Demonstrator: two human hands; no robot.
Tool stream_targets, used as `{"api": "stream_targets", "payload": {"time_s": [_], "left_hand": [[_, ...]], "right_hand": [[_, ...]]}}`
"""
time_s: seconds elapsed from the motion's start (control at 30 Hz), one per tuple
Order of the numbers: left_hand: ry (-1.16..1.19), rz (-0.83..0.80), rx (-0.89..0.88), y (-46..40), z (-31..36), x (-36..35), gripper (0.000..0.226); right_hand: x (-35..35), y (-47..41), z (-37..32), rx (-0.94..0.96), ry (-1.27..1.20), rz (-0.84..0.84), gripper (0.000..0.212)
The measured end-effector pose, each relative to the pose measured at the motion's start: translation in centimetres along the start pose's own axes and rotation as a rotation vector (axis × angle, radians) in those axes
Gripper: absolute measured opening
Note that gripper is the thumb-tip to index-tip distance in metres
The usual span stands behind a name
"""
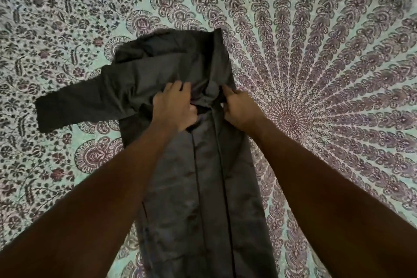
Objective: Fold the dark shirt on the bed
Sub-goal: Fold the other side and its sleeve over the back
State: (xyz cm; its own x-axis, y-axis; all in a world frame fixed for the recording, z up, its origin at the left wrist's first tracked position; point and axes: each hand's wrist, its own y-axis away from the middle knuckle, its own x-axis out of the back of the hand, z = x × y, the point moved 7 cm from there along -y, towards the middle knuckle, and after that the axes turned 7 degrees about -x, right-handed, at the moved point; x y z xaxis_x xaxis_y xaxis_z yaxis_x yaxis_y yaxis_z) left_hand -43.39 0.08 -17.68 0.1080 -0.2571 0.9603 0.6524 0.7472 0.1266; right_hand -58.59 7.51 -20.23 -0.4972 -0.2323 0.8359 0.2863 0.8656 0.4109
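Observation:
The dark shirt lies lengthwise on the bed, its body running from the bottom edge up the middle. One sleeve sticks out flat to the left. The upper part is bunched and partly folded over. My left hand lies on the bunched cloth near the collar, fingers curled into the fabric and gripping it. My right hand grips the shirt's right edge at the same height, fingertips tucked under a fold. The collar itself is hidden by both hands and the folds.
A bedspread with a pale green ground and a purple mandala print covers the whole bed. Its round centre lies just right of my right hand. Bare bedspread surrounds the shirt on all sides.

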Motion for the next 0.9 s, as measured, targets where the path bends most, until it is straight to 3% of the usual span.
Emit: {"api": "stream_targets", "payload": {"time_s": [0.07, 0.2, 0.33, 0.4, 0.5, 0.6, 0.77, 0.9], "left_hand": [[0.012, 0.009, -0.014, -0.6, -0.7, 0.5, 0.031], [-0.033, 0.204, 0.048, -4.7, -2.9, 2.3, 0.046], [-0.107, -0.07, 0.125, -8.5, -5.0, 2.0, 0.075], [-0.137, -0.059, 0.1, -9.0, -5.6, 2.4, 0.059], [-0.104, 0.146, 0.099, -8.5, -7.0, 4.3, 0.03], [-0.136, 0.222, 0.212, -7.7, -9.2, 5.5, 0.033], [-0.157, 0.2, 0.279, -7.3, -11.5, 6.5, 0.041], [-0.143, 0.233, 0.259, -6.5, -10.6, 7.4, 0.031]], "right_hand": [[0.3, -0.8, -0.2, -0.026, 0.029, -0.025, 0.044], [1.7, -2.4, -0.9, -0.033, 0.109, 0.05, 0.03], [2.0, -4.1, -1.7, 0.078, 0.158, 0.099, 0.026], [1.8, -4.9, -1.5, 0.095, 0.153, 0.071, 0.033], [1.7, -5.9, -1.5, 0.084, 0.123, 0.064, 0.055], [1.7, -6.5, -1.9, 0.053, 0.124, 0.055, 0.065], [2.2, -7.5, -2.0, 0.046, 0.154, 0.031, 0.09], [2.3, -7.6, -2.3, 0.059, 0.185, 0.018, 0.09]]}}
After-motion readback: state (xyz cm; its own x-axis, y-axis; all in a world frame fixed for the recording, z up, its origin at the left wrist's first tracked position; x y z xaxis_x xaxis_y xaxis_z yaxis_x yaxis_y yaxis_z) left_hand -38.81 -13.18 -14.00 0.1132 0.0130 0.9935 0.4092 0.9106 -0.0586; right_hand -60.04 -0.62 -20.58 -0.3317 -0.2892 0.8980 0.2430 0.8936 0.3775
